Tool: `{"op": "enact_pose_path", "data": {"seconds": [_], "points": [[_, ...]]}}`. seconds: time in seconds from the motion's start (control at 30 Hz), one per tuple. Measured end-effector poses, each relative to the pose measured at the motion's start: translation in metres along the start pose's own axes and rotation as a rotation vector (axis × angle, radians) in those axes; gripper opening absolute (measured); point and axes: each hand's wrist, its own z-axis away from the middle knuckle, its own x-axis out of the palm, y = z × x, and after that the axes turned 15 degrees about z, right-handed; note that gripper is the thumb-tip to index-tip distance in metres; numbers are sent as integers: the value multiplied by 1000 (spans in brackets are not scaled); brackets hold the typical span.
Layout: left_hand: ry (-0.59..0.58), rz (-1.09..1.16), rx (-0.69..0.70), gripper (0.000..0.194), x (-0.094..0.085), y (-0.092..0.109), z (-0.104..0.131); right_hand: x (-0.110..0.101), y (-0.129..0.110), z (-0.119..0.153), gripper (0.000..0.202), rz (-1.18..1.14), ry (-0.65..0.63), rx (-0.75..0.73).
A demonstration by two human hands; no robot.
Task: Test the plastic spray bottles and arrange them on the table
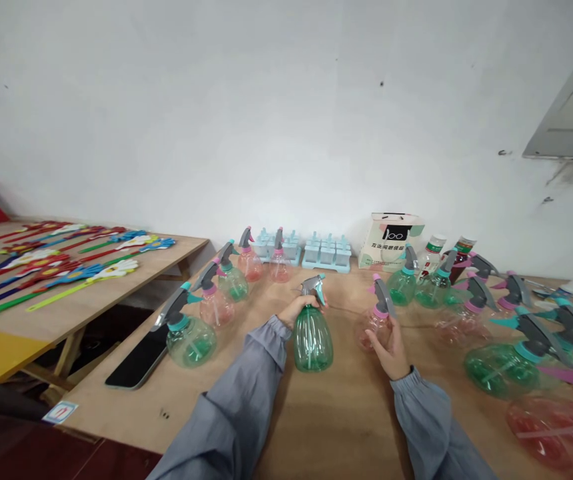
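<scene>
Near the middle of the wooden table [336,427], my left hand [302,308] is wrapped round the neck of a green spray bottle [313,341] with a grey and teal head. The bottle is upright. To its right, my right hand [391,347] has its fingers against the side of a pink spray bottle [372,327], which has a grey and pink head and also stands upright. Part of that hand's fingers is hidden behind the bottle. Left of my hands stand more bottles, the nearest a green one [191,341].
Several green and pink spray bottles [504,370] crowd the right side. Pale blue moulds [326,253] and a box [389,241] stand by the wall. A black phone [139,360] lies at left. Colourful hand-shaped sticks [86,283] cover another table.
</scene>
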Motion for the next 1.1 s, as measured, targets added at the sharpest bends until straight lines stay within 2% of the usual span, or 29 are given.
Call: {"op": "enact_pose_path", "data": {"seconds": [0.2,0.27,0.4,0.47,0.57,0.63,0.73,0.8,0.87,0.97,1.1], "points": [[-82,-32,12,52,7,7,7,-1,-1,0,53,17,-1,9],[-36,-2,31,48,5,7,6,-2,-2,0,51,18,-6,10],[129,51,145,29,-2,7,3,-3,-4,-1,46,-30,-22,-9],[156,45,170,25,-4,10,3,-3,-4,-1,46,-41,-20,-13],[191,-142,244,26,-8,17,3,-2,-2,0,50,-15,-1,1],[286,-376,439,25,-13,24,2,-2,-1,0,51,-3,-5,8],[507,-627,769,27,-29,35,-1,-1,1,0,54,-19,-20,-1],[633,-708,876,31,-45,41,-2,-1,2,0,55,-27,-26,-9],[691,-783,919,32,-61,45,-2,-1,2,-1,56,-20,-27,-12],[697,-894,945,25,-78,48,0,-1,2,-1,58,13,-22,-8],[847,-1010,919,17,-81,46,-1,-2,0,-1,56,10,-16,-21]]}}
